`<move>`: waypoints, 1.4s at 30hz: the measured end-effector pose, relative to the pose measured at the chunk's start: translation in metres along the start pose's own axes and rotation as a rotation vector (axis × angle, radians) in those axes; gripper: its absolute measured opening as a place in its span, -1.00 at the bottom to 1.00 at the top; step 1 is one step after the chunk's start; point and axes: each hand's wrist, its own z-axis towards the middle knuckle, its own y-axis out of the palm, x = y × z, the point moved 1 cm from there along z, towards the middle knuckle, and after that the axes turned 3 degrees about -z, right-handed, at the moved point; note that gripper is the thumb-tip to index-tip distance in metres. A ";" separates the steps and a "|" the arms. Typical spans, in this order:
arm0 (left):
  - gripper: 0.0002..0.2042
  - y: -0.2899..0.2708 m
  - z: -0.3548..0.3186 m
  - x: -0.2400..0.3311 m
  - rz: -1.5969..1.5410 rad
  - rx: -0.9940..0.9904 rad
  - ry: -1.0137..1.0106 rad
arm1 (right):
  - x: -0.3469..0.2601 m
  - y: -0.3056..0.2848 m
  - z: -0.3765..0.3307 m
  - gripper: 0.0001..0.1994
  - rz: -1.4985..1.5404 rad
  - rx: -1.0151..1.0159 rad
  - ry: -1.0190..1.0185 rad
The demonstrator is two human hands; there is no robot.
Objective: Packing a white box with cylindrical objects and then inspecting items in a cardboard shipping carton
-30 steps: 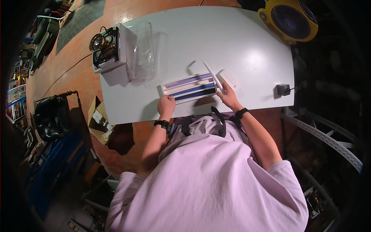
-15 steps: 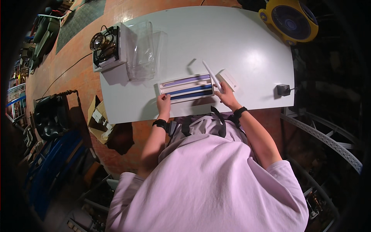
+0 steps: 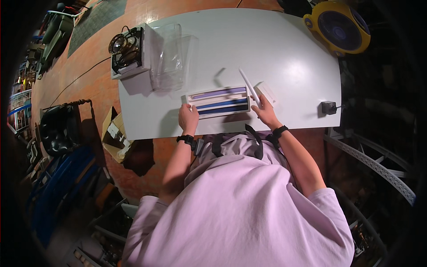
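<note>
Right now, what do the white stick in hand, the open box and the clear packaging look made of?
White stick: wax or plastic, can't tell which; smooth, evenly pale, tapered.
Open box: probably card, matt white; thin straight walls, little shine.
Clear packaging: likely thin plastic, glossy; see-through with bright streaks.

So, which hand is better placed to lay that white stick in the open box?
Probably the right hand: it holds the white stick beside the right end of the open box. The left hand is at the box's left end, perhaps steadying it.
</note>
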 end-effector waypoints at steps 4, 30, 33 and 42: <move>-0.69 0.000 0.017 0.016 0.062 0.050 0.156 | -0.010 0.001 0.002 -0.51 0.088 -0.089 0.137; -0.72 0.028 0.065 -0.023 -0.143 -0.131 0.029 | -0.027 0.020 0.028 -0.43 -0.192 -0.084 -0.101; -0.72 0.024 0.059 -0.017 -0.093 -0.121 0.091 | -0.031 0.019 0.028 -0.43 -0.198 -0.090 -0.117; -0.73 0.018 0.045 0.009 0.144 -0.072 0.096 | -0.030 0.023 0.029 -0.41 -0.196 -0.096 -0.120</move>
